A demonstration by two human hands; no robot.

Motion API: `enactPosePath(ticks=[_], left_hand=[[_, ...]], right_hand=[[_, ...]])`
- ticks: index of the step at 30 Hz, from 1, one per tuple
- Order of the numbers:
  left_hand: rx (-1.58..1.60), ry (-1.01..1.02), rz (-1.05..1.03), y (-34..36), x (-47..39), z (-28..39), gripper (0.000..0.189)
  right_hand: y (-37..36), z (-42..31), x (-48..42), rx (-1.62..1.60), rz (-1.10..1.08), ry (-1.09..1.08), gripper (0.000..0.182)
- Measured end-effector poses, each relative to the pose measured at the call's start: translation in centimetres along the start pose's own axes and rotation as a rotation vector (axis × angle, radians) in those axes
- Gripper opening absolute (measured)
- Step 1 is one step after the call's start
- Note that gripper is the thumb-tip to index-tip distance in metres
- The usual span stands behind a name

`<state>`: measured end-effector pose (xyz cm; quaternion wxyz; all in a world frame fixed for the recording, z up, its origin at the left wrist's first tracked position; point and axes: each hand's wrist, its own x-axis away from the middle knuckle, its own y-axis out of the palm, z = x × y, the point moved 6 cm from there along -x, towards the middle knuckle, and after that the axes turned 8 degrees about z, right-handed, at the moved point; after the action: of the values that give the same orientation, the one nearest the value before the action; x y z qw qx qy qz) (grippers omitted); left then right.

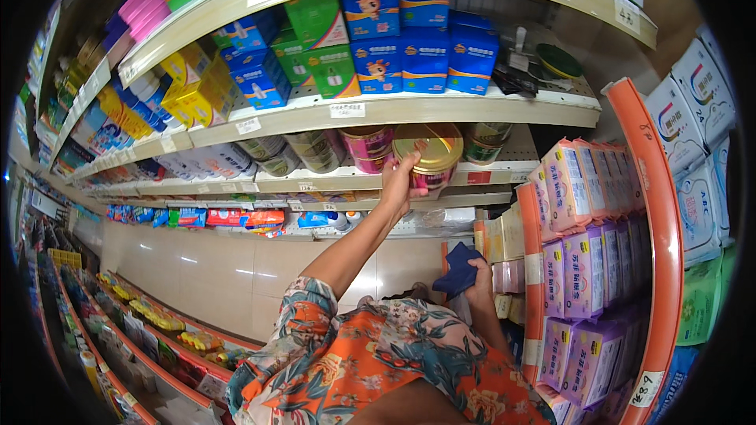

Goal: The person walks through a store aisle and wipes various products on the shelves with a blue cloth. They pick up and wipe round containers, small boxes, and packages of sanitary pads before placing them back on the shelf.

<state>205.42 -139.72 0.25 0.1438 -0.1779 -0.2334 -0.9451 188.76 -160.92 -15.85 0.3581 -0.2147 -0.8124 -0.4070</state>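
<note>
My left hand (401, 182) grips the left side of a round tin (428, 150) with a gold lid and a pink label. The tin is at the front of a shelf, its lid facing up towards me; I cannot tell whether its base rests there. Pink tins (367, 147) stand stacked just left of it, and green tins (487, 143) to its right. Lower down, near my body, my right hand (481, 277) holds a bunched dark blue cloth (458, 271).
Blue boxes (425, 62), green boxes (328, 71) and yellow boxes (204, 91) fill the shelf above. At right, an orange-edged rack (649, 200) holds purple packs (582, 271). Behind my left arm lies a tiled floor (224, 254), with another shelf row (159, 360) at lower left.
</note>
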Motion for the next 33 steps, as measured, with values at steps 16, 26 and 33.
enactPosePath(ticks=[16, 26, 33], left_hand=[[-0.012, 0.266, 0.054, 4.0, -14.4, -0.6, 0.049], [-0.039, 0.193, 0.072, 6.6, -11.0, 1.5, 0.051], [-0.050, 0.198, 0.057, 6.1, -11.7, 1.8, 0.051]], right_hand=[[-1.8, -1.3, 0.3, 0.005, -0.020, -0.087, 0.036], [-1.2, -2.0, 0.0, 0.019, -0.003, -0.097, 0.034], [-1.4, -1.5, -1.0, 0.057, 0.019, -0.075, 0.035]])
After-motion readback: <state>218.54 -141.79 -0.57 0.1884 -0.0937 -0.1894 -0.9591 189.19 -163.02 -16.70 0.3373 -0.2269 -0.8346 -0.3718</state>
